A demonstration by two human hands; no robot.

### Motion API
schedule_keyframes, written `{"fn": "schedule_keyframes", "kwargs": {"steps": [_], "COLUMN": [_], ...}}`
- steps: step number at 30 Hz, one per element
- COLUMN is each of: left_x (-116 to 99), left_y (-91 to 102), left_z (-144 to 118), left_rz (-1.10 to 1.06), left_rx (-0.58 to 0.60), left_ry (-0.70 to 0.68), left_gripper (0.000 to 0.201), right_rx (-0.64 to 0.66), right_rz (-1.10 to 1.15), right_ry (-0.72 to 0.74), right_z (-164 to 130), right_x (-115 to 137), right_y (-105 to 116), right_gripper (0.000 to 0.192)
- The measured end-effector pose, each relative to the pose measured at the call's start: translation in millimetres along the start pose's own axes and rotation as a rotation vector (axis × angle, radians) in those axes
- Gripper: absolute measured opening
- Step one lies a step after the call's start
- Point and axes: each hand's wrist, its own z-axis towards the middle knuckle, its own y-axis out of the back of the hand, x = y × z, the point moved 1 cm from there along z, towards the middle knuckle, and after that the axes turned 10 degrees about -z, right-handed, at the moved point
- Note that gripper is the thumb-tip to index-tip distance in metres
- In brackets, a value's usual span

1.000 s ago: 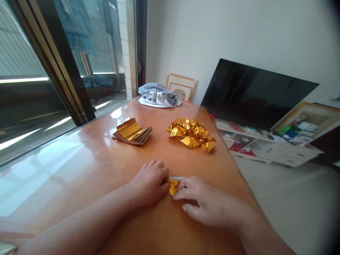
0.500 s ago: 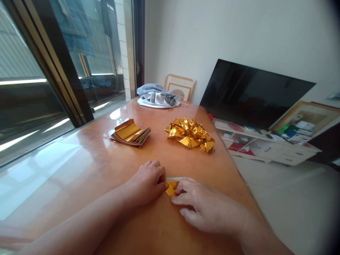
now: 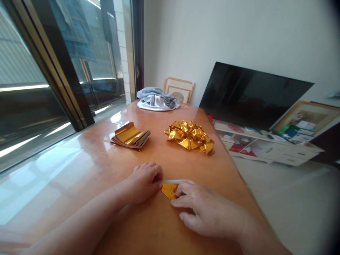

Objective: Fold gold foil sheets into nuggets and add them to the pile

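Note:
A small sheet of gold foil paper (image 3: 168, 190), folded to a point toward me with a pale strip along its far edge, lies on the table between my hands. My left hand (image 3: 145, 181) is closed at its left corner, thumb and curled fingers pinching it. On the right side, my right hand (image 3: 207, 207) grips the foil with bent fingertips that cover that end. Farther off to the left sits a stack of gold foil sheets (image 3: 130, 136), the top one curling up. A heap of folded gold foil pieces (image 3: 190, 137) stands beyond my right hand.
The glossy wooden table (image 3: 127, 226) carries a bundle of pale cloth (image 3: 156, 101) at its far end. Glass sliding doors (image 3: 79, 63) run along the left. A large television (image 3: 255, 97) stands on a low white cabinet (image 3: 273, 150) past the table's right edge.
My left hand has slid slightly left, and more of the gold foil paper shows between the hands. The right hand has stayed nearly in place. The view has shifted slightly.

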Motion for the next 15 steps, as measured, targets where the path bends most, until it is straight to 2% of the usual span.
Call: {"fn": "schedule_keyframes", "kwargs": {"steps": [12, 15], "left_x": [10.9, 14.2], "left_y": [2.8, 5.3], "left_z": [-0.9, -0.2], "left_rz": [-0.078, -0.113], "left_rx": [-0.022, -0.070], "left_ry": [-0.054, -0.056], "left_gripper": [0.018, 0.019], "right_rx": [0.012, 0.014], "right_rz": [0.004, 0.011], "right_ry": [-0.031, -0.033], "right_z": [0.1, -0.6], "right_x": [-1.0, -1.0], "right_y": [-1.6, -2.5], "right_gripper": [0.015, 0.012]}}
